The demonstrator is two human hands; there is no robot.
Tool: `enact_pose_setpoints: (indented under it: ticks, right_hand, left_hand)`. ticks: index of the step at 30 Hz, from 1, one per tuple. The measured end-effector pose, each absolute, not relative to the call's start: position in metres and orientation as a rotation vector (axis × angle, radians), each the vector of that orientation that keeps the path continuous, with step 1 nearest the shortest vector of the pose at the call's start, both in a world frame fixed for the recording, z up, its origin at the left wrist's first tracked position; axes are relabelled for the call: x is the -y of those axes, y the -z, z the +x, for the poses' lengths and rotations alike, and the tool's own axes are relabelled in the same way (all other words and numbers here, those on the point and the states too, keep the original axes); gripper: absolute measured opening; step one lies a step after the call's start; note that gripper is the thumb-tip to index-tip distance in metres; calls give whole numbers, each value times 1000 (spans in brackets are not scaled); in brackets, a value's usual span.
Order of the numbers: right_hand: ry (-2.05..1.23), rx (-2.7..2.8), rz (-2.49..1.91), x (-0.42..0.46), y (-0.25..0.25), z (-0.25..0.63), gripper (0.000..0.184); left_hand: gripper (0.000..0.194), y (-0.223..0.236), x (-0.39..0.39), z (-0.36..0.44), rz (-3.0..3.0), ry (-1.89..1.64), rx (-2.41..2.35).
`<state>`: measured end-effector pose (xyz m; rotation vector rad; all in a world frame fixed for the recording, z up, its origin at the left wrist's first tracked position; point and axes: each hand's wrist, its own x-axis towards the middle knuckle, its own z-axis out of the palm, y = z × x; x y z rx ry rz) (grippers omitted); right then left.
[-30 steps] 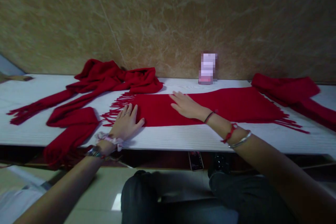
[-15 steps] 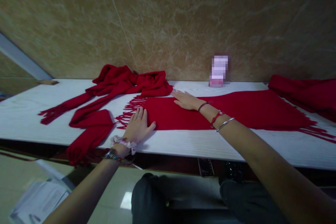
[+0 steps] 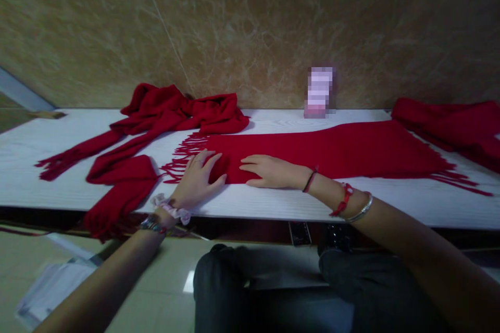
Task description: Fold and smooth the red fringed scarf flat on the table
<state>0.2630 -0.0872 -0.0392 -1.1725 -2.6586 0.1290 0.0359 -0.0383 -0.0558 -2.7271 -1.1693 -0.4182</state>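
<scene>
Flat red scarf [image 3: 336, 151], ends fringed

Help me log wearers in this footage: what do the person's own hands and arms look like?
Bare-armed in view. The left hand wears a ring, with a pale scrunchie and a dark, shiny wristband behind it. Behind the right hand come a thin dark band, a red bracelet and a silver bangle.

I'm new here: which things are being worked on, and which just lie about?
In use:
left hand
right hand
flat red scarf partly beneath them

Apparently lying about:
bunched red fabric at left
red fabric at far right
pixelated object by the wall
phone below the tabletop
</scene>
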Motion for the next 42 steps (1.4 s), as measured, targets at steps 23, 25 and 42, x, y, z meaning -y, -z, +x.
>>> enact_pose_setpoints:
  ticks: [23,25,42]
  right_hand:
    - [329,2579,-1196,102,37,254,23]
    - [344,2565,-1197,103,37,253,24]
    - [447,2545,-1203,105,41,251,20]
  left_hand:
    - [36,33,51,22,-2628,198,662]
    - [36,31,51,23,-2623,205,641]
    - [28,37,44,29,-2405,396,405]
